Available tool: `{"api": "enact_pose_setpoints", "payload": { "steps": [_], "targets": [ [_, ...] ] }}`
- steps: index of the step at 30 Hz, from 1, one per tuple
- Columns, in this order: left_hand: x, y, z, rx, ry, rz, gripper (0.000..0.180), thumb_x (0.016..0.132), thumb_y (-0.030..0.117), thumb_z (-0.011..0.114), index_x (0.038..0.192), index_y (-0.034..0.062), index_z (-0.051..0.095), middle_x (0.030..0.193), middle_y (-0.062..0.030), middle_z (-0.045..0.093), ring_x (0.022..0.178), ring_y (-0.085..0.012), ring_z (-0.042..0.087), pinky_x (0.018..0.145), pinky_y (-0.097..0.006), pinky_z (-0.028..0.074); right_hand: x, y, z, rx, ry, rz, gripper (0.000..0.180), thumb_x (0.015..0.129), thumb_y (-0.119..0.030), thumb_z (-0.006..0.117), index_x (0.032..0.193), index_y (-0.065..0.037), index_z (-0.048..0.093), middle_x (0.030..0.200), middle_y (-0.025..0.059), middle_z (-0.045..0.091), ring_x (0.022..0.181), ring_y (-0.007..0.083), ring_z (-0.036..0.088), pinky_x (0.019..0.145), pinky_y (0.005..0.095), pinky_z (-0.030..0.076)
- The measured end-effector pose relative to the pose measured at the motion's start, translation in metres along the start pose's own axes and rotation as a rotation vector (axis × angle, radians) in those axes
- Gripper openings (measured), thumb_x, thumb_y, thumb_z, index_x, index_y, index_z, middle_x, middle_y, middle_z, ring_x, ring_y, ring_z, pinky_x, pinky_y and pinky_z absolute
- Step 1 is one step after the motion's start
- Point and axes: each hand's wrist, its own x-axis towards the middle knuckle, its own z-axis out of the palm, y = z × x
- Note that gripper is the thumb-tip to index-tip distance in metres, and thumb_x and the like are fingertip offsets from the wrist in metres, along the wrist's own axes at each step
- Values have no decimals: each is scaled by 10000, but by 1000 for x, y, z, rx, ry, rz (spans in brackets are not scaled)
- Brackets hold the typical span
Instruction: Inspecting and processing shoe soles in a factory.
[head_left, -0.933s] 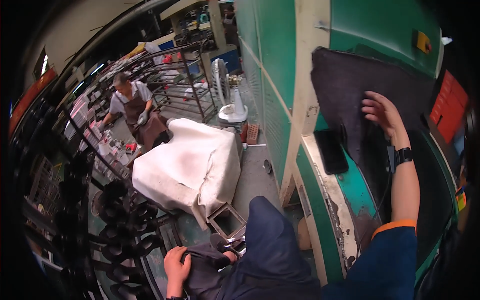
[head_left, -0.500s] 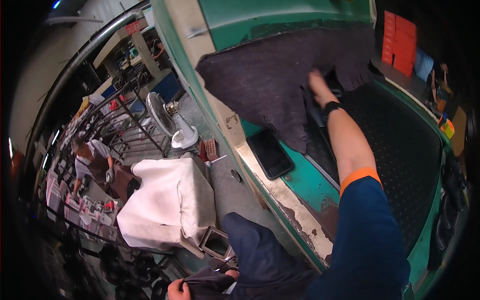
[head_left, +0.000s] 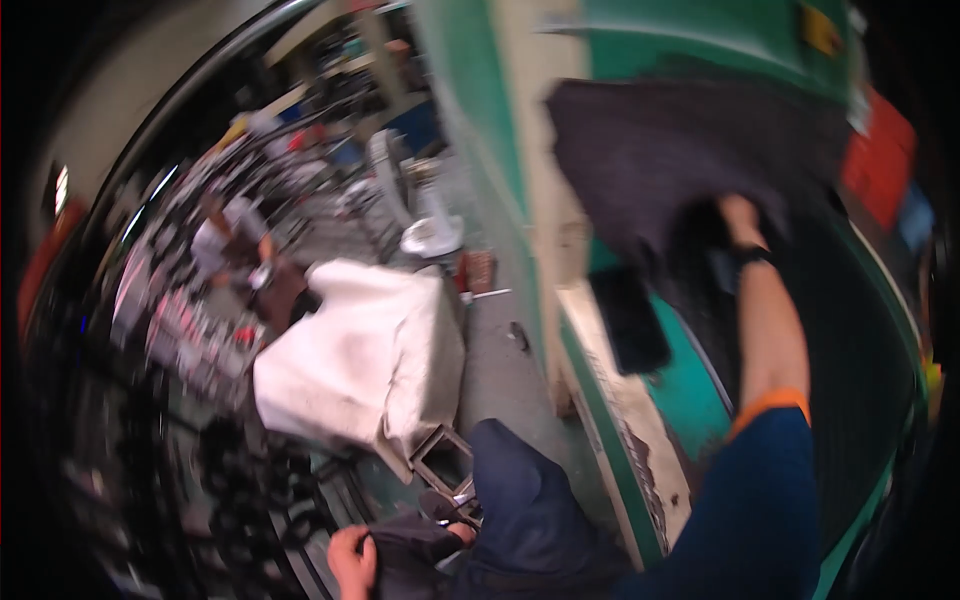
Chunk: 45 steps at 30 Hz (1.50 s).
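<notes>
A dark brown, leather-like hide (head_left: 660, 150) with ragged edges lies over the green machine bed. At its near edge my right hand (head_left: 740, 220) reaches in, a dark band on the wrist; motion blur and the hide obscure its fingers. A black phone (head_left: 630, 320) rests on the machine's edge, left of my right forearm. Low in the picture, my left hand (head_left: 352, 562) is closed on a dark brown piece of material (head_left: 410, 550) beside my leg. What that piece is exactly does not show.
Left of the machine stands a box-like shape draped in white cloth (head_left: 360, 350). Beyond it are a white fan (head_left: 430, 220) and a person in an apron (head_left: 240, 250). A black perforated surface (head_left: 850, 350) covers the machine's right side; red boxes (head_left: 880, 160) stand behind.
The view has swung left, so the scene sits farther right and is blurred. My right hand has come slightly nearer along the hide. My left hand keeps hold of the dark piece.
</notes>
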Motion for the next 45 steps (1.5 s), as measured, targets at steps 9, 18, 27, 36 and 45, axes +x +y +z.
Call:
{"api": "enact_pose_setpoints", "payload": {
  "steps": [9,18,27,36,45],
  "targets": [
    [8,9,2,70,51,26,252,782,275,651,914,74,726,964,-114,713,981,-315,652,891,-429,497,31,53,-9,-117,-151,-3,626,958,-411,474,1489,-88,399,1504,172,419,1371,332,409,1114,421,354],
    [13,13,-4,96,-60,32,244,804,263,642,934,77,729,960,-89,716,971,-300,656,878,-416,504,9,32,-16,-76,-122,-52,700,898,-364,590,1497,-71,376,1467,189,449,1322,339,444,1061,431,399],
    [-5,-6,2,76,-13,-61,327,807,342,615,960,82,741,915,-123,707,941,-323,653,854,-444,502,-104,-27,-101,-15,-12,-224,800,838,-318,706,1505,-54,353,1430,206,479,1273,347,478,1008,442,443],
    [-24,-30,-11,-5,10,-57,328,825,329,644,1041,99,733,988,-80,702,1024,-286,624,930,-426,459,-242,-24,-175,121,-155,-247,848,811,-290,775,1505,-46,353,1416,204,498,1258,327,492,996,424,444],
    [-37,-42,-29,-463,-49,77,366,839,300,597,1085,52,708,981,-125,718,910,-324,672,817,-424,521,-311,-24,-242,359,-477,29,678,899,-323,677,1480,-68,436,1479,140,481,1363,211,431,1124,311,292]
  ]
}}
